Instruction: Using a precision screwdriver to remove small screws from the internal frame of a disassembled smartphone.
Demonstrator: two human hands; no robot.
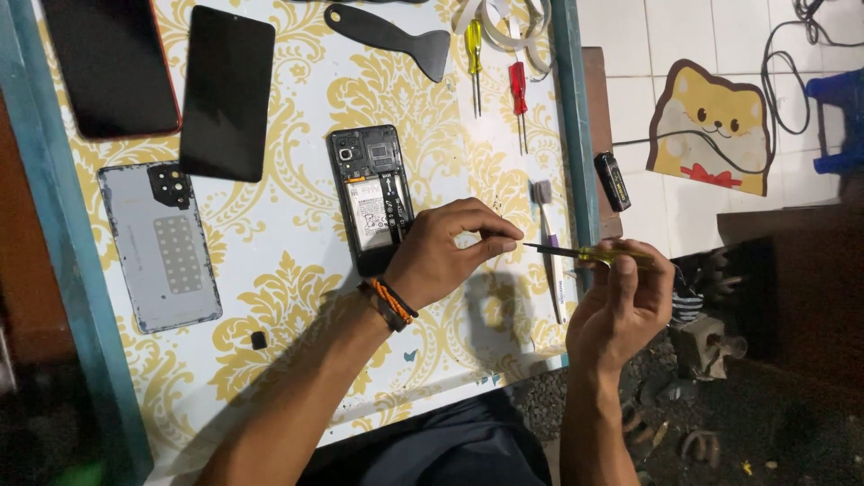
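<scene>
While our right hand [621, 301] clamps the yellow-handled screwdriver [589, 255], our left hand [441, 256] pinches fingertips together at its tip, seemingly seating a screw. Opened phone [372, 196] lies just behind the left grip on the table [297, 297]; next comes careful alignment.

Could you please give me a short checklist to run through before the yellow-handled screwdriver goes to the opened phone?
1. Right hand grips the slim yellow-handled screwdriver by its handle: ok.
2. Left hand fingertips pinch at the screwdriver's dark tip: ok; whether a screw sits there: cannot tell.
3. Opened black phone with its back removed lies flat on the yellow-patterned table, partly under the left hand: ok.
4. Grey rear cover lies apart, to the side: ok.
5. Tip is over the phone: not ok; it hangs beside it.
6. Small black part lies loose near the forearm: not ok.
</scene>
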